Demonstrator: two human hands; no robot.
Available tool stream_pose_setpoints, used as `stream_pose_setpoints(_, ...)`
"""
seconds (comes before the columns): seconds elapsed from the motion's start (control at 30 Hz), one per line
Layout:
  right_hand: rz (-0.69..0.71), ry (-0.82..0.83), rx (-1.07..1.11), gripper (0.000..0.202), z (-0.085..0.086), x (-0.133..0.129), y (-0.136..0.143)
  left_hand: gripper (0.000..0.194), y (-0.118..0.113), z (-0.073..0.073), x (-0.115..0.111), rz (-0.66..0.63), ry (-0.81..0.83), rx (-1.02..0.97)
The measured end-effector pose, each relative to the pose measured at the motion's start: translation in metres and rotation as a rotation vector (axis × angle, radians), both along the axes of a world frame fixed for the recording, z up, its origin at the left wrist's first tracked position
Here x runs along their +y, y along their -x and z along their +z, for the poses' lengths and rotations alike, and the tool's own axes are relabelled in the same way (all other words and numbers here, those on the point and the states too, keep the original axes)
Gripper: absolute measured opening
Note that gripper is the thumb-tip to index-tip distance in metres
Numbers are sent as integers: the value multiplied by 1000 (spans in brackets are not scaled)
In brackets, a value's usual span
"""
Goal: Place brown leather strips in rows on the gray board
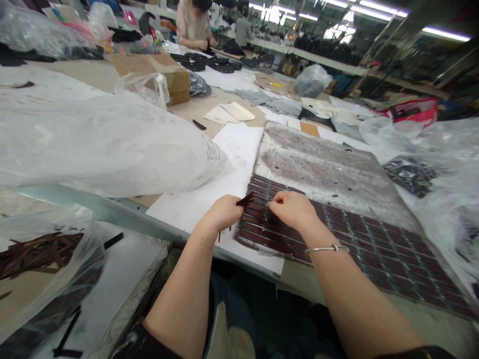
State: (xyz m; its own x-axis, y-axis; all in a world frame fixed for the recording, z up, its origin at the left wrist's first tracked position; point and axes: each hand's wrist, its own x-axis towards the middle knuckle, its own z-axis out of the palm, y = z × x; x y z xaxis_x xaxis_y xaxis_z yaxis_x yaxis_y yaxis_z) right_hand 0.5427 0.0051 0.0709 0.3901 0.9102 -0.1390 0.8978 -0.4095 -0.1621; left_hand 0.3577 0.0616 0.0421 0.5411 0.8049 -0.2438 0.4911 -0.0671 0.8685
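My left hand [225, 213] is closed around a small bunch of dark brown strips [246, 199], whose ends stick out to the right and below the fist. Just right of it, my right hand [290, 207] hovers over or touches the laid-out strips, thumb and fingers pinched together; whatever is between them is too small to make out. Beneath both lies a stained grey board [310, 159]. Rows of dark brown strips [359, 244] cover its near part, crossed by thin bluish-green lines. A metal bracelet [327, 249] circles my right wrist.
Large clear plastic bags [112, 139] lie to the left. More brown strips [41, 252] fill a bag at lower left. A cardboard box [153, 72] stands behind. Plastic bags [445, 174] crowd the right side. A person [194, 27] works across the table.
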Motion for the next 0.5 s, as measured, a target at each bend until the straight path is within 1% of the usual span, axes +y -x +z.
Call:
stream_pose_setpoints(0.1,32,-108,38,22,4,-9,-7,16,0,1,0,-6,-11,-2)
stream_pose_setpoints(0.17,106,-171,27,26,5,-16,-7,16,0,2,1,-7,-3,-1)
stream_pose_setpoints(0.23,213,-205,-15,29,4,-22,-3,16,-1,1,1,-8,7,4)
stream_pose_setpoints(0.3,314,-201,-72,33,1,-28,3,15,-1,2,1,-5,19,7)
stream_pose_setpoints(0.37,371,-167,-133,35,-2,-32,9,15,0,2,1,10,35,5)
stream_pose_setpoints(0.43,391,-124,-176,35,-6,-34,13,15,1,4,2,41,49,-19)
stream_pose_setpoints(0.5,386,-102,-182,35,-9,-36,13,16,2,5,3,106,58,-66)
